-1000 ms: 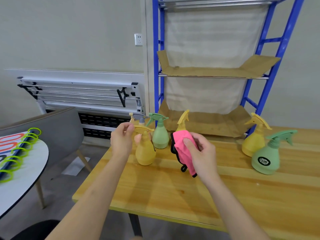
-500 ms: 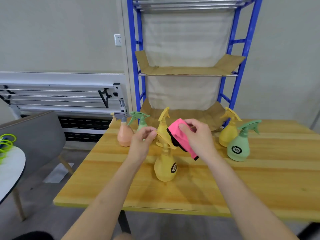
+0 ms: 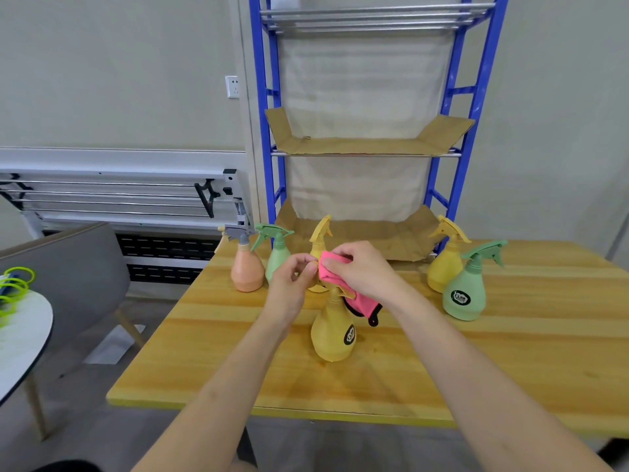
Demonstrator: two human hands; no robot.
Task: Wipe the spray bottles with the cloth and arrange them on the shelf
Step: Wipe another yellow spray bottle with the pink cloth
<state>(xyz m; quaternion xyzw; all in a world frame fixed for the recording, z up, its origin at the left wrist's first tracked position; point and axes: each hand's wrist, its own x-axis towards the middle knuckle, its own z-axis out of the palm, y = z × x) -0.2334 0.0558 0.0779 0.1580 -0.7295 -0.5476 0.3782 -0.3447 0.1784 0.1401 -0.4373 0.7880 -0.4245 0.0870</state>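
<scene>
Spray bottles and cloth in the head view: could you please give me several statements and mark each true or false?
1. The right hand holds the pink cloth. True.
2. Six spray bottles stand on the wooden table. True.
3. The nearest yellow bottle lies on its side. False: it stands upright.
4. A bottle already sits on the blue shelf. False: its cardboard-lined levels hold no bottles.
5. The left hand rests flat on the table. False: it is raised at the bottle's sprayer.

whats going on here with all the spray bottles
A person is wiping the top of a yellow spray bottle standing on the wooden table. The right hand presses a pink cloth over its spray head, while the left hand pinches the nozzle end. Five other bottles stand further back on the table. The blue shelf holds no bottles yet.
</scene>
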